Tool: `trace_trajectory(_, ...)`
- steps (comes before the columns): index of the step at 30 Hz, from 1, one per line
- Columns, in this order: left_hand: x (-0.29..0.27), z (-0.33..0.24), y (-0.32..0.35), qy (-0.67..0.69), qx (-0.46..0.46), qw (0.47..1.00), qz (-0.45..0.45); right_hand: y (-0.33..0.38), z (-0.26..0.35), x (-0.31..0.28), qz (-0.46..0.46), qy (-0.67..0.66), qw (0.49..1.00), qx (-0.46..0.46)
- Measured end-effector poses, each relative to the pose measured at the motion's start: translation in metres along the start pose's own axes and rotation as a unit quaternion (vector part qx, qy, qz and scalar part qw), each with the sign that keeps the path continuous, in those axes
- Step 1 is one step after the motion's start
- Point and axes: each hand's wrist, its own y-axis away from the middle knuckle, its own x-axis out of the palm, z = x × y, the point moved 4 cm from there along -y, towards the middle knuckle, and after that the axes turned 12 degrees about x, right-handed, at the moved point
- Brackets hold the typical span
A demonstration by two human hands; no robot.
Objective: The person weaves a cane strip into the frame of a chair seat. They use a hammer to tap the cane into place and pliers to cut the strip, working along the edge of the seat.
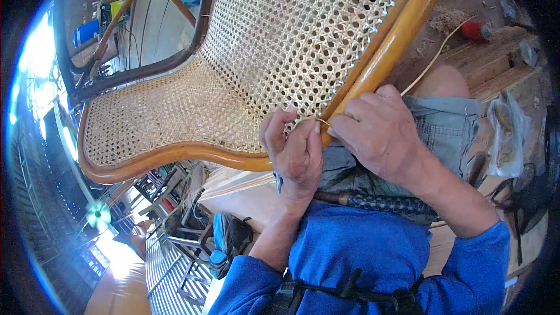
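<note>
Here cane strand (322,121) pinched between left hand (296,154), right hand (379,134) grip.

A thin pale cane strand (436,52) runs taut from the woven cane seat (280,41) edge, over the glossy wooden chair frame (391,41)

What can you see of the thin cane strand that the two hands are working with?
The cane strand is a thin, pale, flexible strip. One end sits pinched between the left hand and the right hand, at the edge of the woven cane panel beside the wooden chair frame. From there it curves up and to the right, over the person's knee, toward a red object on the floor.
</note>
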Motion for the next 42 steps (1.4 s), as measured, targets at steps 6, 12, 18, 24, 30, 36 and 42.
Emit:
trace_trajectory(6, 0.000, 0.001, 0.002, -0.008, -0.007, 1.000, 0.005, 0.000, -0.001, 0.001, 0.018, -0.001, 1.000, 0.003)
trace_trajectory(12, 0.000, 0.001, 0.000, 0.005, -0.028, 0.999, 0.040, -0.002, 0.000, -0.002, 0.048, -0.003, 0.999, 0.024)
trace_trajectory(18, 0.000, 0.007, -0.009, 0.053, -0.055, 0.994, 0.073, -0.028, -0.002, -0.020, 0.046, 0.070, 0.995, 0.054)
trace_trajectory(24, -0.003, 0.002, -0.003, 0.015, -0.023, 0.998, 0.057, -0.020, -0.009, -0.026, 0.052, 0.055, 0.997, 0.031)
trace_trajectory(30, -0.001, 0.002, -0.005, 0.028, -0.038, 0.996, 0.073, -0.023, -0.014, -0.033, 0.079, 0.043, 0.994, 0.057)
trace_trajectory(36, 0.003, 0.007, -0.002, 0.051, -0.034, 0.996, 0.064, -0.052, -0.009, -0.061, -0.050, 0.147, 0.988, 0.004)
trace_trajectory(42, -0.004, 0.007, -0.012, 0.071, -0.048, 0.995, 0.049, 0.025, 0.032, -0.028, 0.241, -0.024, 0.955, 0.171)
